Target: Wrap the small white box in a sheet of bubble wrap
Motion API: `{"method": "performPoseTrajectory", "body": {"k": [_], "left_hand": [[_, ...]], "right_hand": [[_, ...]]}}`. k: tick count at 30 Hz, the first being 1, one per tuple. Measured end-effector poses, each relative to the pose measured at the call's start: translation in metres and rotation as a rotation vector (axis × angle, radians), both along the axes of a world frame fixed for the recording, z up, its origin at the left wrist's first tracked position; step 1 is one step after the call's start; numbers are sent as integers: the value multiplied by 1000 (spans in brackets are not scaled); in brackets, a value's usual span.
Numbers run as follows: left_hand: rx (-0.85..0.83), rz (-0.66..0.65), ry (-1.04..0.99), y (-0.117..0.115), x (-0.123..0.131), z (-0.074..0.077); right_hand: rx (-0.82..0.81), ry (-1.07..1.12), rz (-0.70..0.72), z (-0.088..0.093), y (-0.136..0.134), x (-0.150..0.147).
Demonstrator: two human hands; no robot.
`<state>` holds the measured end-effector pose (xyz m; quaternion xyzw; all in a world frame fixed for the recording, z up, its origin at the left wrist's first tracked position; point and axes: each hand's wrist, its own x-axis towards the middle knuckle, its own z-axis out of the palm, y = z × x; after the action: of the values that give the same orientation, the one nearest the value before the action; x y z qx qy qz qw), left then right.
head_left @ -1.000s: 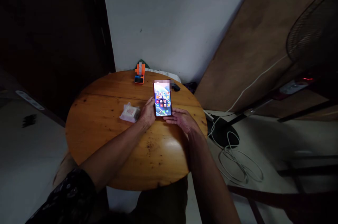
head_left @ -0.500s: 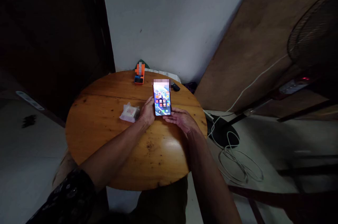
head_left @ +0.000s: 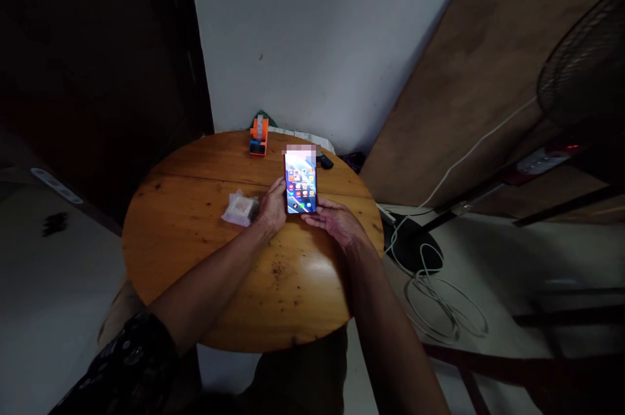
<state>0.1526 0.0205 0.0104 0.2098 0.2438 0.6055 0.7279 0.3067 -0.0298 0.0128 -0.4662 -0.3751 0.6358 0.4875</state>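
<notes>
A smartphone (head_left: 301,180) with a lit screen of app icons is held up over the round wooden table, its top part blurred out by pixels. My left hand (head_left: 273,205) grips its left edge, closed on it. At the lower right corner, my right hand (head_left: 336,219) supports the phone with its fingers at the bottom edge; some fingertips are hidden behind it. A small package in clear plastic wrap (head_left: 240,208) lies just left of my left hand. Behind the phone, a dark object (head_left: 326,161) rests on the table, partly covered.
An orange tape dispenser (head_left: 258,136) stands at the back of the wooden table (head_left: 195,258), near the wall. To the right, a standing fan (head_left: 581,70) and a power strip (head_left: 544,161) appear. A pale cable (head_left: 439,304) lies coiled on the floor.
</notes>
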Motion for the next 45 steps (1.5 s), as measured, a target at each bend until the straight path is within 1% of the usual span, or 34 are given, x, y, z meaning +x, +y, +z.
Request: {"method": "performPoseTrajectory", "body": {"k": [7,19,31,35,39,41,45], "left_hand": [[12,10,34,4,0,-5],[36,-7,39,6,-1,-6],[26,-9,53,7,-1,-7],[27,29,63,7,1,-8],[-47,104,88,8,2,-13],[-64,117,117,7,4,-16],[11,100,211,-2,8,-19]], "right_hand": [[29,19,3,-4,2,2],[-4,27,-10,-10,5,1],[-1,29,-10,-9,4,1],[-2,24,-38,-7,3,0],[-4,31,-87,-10,6,1],[-8,34,-114,-12,9,2],[-38,19,-161,-17,16,3]]}}
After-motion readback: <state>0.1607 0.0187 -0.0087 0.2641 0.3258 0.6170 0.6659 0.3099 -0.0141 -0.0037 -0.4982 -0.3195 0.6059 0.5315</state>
